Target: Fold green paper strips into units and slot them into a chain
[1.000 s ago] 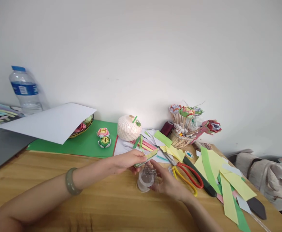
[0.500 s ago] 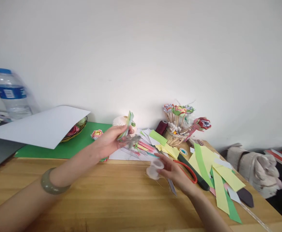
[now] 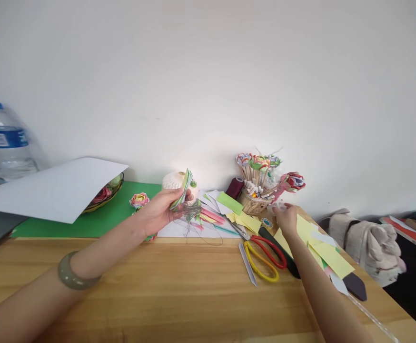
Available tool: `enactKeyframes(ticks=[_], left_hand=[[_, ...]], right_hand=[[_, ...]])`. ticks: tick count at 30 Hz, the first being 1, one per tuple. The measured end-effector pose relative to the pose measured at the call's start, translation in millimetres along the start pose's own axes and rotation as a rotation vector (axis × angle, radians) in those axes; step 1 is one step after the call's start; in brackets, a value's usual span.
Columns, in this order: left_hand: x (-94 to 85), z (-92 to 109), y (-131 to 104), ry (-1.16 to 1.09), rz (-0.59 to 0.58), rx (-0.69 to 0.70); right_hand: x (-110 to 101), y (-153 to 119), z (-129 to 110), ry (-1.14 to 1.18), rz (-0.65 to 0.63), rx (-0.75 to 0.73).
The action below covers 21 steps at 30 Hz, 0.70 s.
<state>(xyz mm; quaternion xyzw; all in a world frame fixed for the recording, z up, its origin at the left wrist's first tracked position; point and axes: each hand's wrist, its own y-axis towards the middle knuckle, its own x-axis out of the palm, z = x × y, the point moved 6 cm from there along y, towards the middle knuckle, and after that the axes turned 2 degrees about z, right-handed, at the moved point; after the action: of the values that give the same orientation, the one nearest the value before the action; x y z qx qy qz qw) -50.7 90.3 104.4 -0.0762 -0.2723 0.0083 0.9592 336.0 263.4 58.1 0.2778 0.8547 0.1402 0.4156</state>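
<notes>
Pinched in my left hand (image 3: pixel 165 207) is a folded stack of green, yellow and white paper (image 3: pixel 183 189), held upright above the tangled thin wire (image 3: pixel 193 210). My right hand (image 3: pixel 287 218) is at the right beside the basket (image 3: pixel 254 205), its fingers closed on a translucent white round piece (image 3: pixel 278 207). Red and yellow handled scissors (image 3: pixel 265 257) lie on the table left of my right forearm, near a blue and white round spool (image 3: pixel 266 223).
Paper flowers on sticks (image 3: pixel 260 163) stand in the basket. Paper strips (image 3: pixel 331 259) spread at the right. A white sheet (image 3: pixel 51 190) lies over a bowl (image 3: pixel 108 196) on green paper (image 3: pixel 133 190). A bottle (image 3: pixel 6 143) stands far left.
My right hand has moved right and away from me with the translucent piece, uncovering the scissors. My left hand still holds the folded paper. The view has shifted slightly right.
</notes>
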Motion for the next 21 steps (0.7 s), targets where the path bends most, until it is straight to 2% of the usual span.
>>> enactKeyframes(ticks=[3,7,13,15,18,19,20,21], left_hand=[[-0.4,-2,1,-0.014,-0.014,-0.012],[2.0,-3,1,-0.04,-0.055,-0.022],[5.4,-1,-1,-0.006,-0.122,0.046],[7.3,0,-3,0.036,-0.152,0.092],[9.3,2,-5,0.104,-0.155,0.153],[10.3,2,-5,0.13,-0.156,0.167],[11.4,2,-6,0.157,-0.161,0.178],[12.5,2,-6,0.186,-0.168,0.189]], right_hand=[[1,7,6,-0.125,-0.01,0.063],[-1,10,4,-0.258,-0.05,0.06],[3,-3,-21,-0.38,-0.157,-0.115],[-8,-10,-34,-0.419,-0.15,-0.179],[-35,-30,-64,-0.463,-0.075,-0.24],[-45,-40,-80,-0.46,-0.044,-0.28],[-55,-54,-101,-0.41,0.011,-0.376],[-62,-70,-123,-0.311,0.012,-0.472]])
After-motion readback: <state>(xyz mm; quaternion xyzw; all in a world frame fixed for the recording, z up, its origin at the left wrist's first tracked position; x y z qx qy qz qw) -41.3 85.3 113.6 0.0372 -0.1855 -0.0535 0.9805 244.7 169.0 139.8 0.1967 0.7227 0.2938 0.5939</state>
